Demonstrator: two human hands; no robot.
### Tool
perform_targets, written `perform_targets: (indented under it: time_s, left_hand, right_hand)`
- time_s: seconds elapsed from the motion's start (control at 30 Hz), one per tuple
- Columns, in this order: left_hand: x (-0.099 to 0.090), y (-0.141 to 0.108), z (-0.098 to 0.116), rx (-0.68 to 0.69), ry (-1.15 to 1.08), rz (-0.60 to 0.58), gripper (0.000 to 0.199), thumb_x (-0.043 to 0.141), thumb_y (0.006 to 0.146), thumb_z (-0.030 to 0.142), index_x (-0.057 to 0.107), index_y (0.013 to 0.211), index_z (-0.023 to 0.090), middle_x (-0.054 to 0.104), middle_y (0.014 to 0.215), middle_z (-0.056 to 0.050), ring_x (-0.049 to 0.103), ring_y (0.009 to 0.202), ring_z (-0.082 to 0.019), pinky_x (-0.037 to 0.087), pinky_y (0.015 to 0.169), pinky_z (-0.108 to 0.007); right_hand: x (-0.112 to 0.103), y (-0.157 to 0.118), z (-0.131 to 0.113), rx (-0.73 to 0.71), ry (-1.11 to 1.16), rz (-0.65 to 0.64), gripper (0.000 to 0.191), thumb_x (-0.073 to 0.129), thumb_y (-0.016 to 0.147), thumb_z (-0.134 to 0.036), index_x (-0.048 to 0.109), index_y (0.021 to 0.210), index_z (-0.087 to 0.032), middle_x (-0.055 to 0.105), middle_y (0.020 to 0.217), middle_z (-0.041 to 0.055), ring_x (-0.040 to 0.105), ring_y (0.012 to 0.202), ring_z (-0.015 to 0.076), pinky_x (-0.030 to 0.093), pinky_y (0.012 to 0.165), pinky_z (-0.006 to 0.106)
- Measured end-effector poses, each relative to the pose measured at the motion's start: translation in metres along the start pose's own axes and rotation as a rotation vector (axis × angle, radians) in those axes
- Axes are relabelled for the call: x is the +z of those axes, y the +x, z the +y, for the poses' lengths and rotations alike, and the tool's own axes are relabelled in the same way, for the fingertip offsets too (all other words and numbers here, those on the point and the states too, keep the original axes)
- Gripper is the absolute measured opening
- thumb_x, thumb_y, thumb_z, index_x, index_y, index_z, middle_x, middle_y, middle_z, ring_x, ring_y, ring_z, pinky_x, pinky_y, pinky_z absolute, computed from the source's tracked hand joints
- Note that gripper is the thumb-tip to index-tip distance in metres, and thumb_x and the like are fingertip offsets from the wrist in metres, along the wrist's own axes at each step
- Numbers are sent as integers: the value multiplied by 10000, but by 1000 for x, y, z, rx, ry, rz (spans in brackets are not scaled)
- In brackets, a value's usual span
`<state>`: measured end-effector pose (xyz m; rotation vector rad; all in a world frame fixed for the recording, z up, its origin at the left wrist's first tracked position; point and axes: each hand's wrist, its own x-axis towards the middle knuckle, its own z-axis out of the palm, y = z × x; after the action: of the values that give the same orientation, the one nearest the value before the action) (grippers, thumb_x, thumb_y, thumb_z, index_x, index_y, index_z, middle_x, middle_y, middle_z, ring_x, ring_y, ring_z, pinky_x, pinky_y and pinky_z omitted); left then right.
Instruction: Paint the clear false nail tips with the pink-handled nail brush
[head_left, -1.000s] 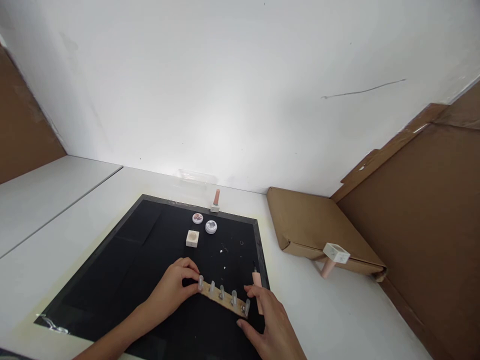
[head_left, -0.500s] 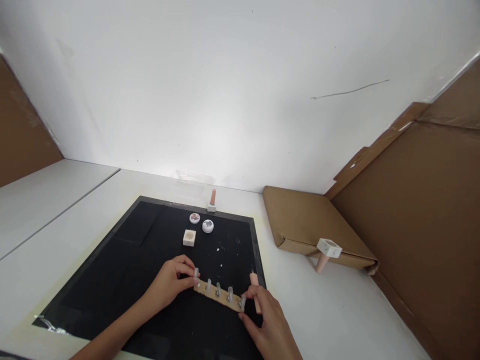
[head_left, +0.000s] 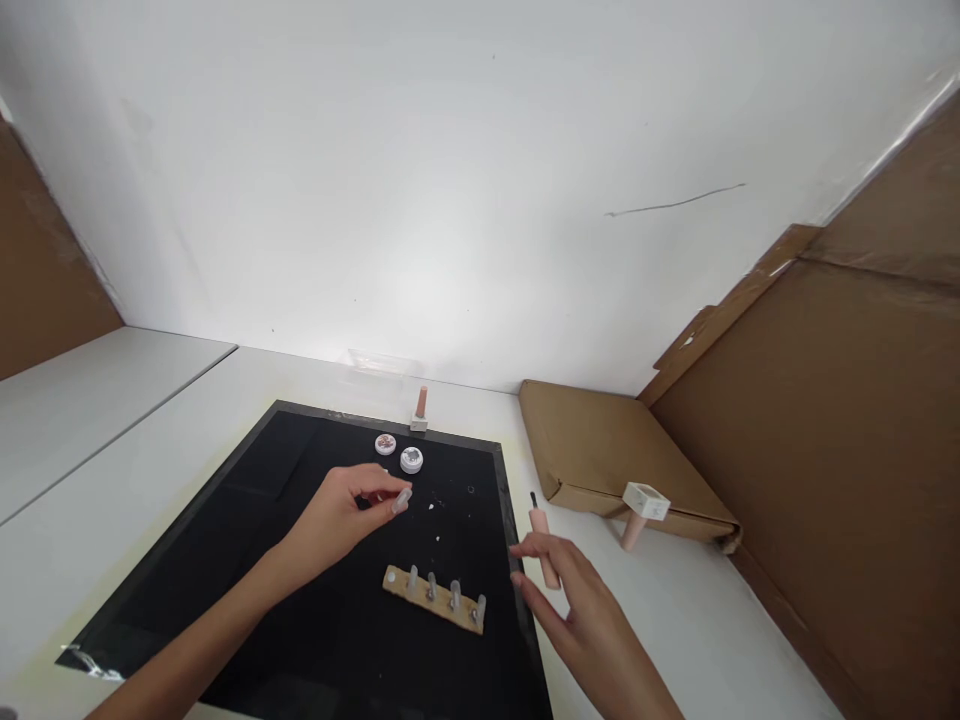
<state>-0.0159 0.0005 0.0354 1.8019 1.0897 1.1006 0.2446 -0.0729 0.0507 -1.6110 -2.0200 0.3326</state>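
Observation:
A clear false nail tip [head_left: 403, 500] is pinched between the thumb and fingers of my left hand [head_left: 341, 515], raised over the black mat. Below and right of it lies a cardboard strip [head_left: 442, 606] carrying several upright clear nail tips; a white dot of putty [head_left: 391, 577] shows bare at its left end. At the mat's right edge, my right hand [head_left: 570, 600] has thumb and index finger apart. A nail polish brush [head_left: 541, 535] with a pink handle is tucked in the other fingers, bristles pointing up and away. My left hand hides most of the square white bottle.
Two small round pots, one with reddish bits [head_left: 385, 444] and one with silvery bits [head_left: 411, 460], sit on the black mat [head_left: 255, 490]. A pink-capped polish bottle [head_left: 420, 415] stands behind. Right is a flat cardboard box [head_left: 615, 440] with another polish bottle [head_left: 641, 510] against its front.
My left hand has lifted a nail tip off the strip's left end and moved up with it. My right hand has released the strip and moved right, carrying the brush.

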Motion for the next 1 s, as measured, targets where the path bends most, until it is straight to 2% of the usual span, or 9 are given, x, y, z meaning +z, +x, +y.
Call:
perform_targets:
  time_s: [0.1, 0.2, 0.3, 0.4, 0.53, 0.6, 0.73, 0.87, 1.0]
  left_hand:
    - [-5, 18, 26, 92, -27, 34, 164, 597, 818, 253, 735, 832, 167, 642, 704, -34, 562, 644, -142, 450, 585, -247]
    - [-6, 32, 48, 145, -84, 41, 157, 588, 826, 236, 734, 858, 187, 625, 729, -31, 541, 647, -133, 438, 556, -239]
    - [-7, 40, 64, 194, -156, 73, 145, 597, 820, 223, 735, 853, 195, 588, 703, -15, 538, 657, -131, 442, 578, -248]
    - [-9, 44, 74, 212, -215, 97, 138, 608, 814, 224, 738, 853, 199, 563, 690, -1, 518, 626, -119, 430, 572, -249]
    - [-14, 46, 80, 190, -218, 45, 158, 600, 834, 253, 740, 880, 198, 634, 755, -27, 550, 663, -139, 439, 585, -262]
    - [-15, 46, 80, 178, -193, 23, 164, 602, 839, 269, 740, 888, 197, 672, 788, -38, 585, 717, -162, 464, 644, -284]
    - [-14, 48, 76, 186, -152, -8, 155, 594, 841, 245, 730, 896, 195, 696, 792, -39, 618, 731, -171, 479, 687, -300]
    - [-10, 51, 73, 230, -122, -17, 158, 576, 839, 197, 726, 889, 195, 695, 776, -36, 615, 708, -164, 469, 669, -294]
    - [-10, 52, 74, 211, -103, -34, 150, 579, 838, 215, 726, 867, 202, 689, 761, -36, 607, 698, -169, 464, 655, -295]
  right_hand:
    - [-26, 20, -28, -99, -2, 18, 129, 424, 916, -224, 542, 934, -275, 648, 946, 49, 612, 964, 231, 501, 744, 330]
    - [-45, 39, -53, -234, 30, 74, 206, 378, 929, -172, 537, 1005, -278, 659, 870, 33, 629, 845, 202, 496, 730, 326]
    - [-56, 54, -69, -399, 120, 150, 257, 402, 929, -148, 539, 1098, -286, 677, 851, 16, 639, 803, 180, 499, 764, 340]
    - [-64, 63, -79, -472, 224, 270, 296, 459, 926, -161, 551, 1164, -310, 682, 800, -3, 645, 729, 170, 513, 692, 329]
    - [-70, 71, -86, -505, 345, 430, 228, 537, 908, -252, 627, 1108, -313, 700, 990, 36, 651, 695, 176, 521, 587, 326]
    - [-71, 74, -88, -516, 368, 458, 192, 545, 904, -300, 656, 1061, -301, 710, 980, 49, 658, 736, 202, 527, 599, 350]
    - [-68, 81, -88, -538, 432, 452, 161, 544, 902, -350, 675, 987, -314, 713, 814, 32, 647, 741, 209, 510, 570, 334]
    - [-60, 89, -84, -510, 474, 416, 163, 541, 903, -351, 663, 1000, -305, 695, 747, 23, 638, 701, 195, 494, 546, 310]
    - [-56, 96, -81, -465, 481, 384, 152, 542, 899, -350, 668, 947, -280, 681, 743, 25, 631, 661, 179, 494, 543, 295]
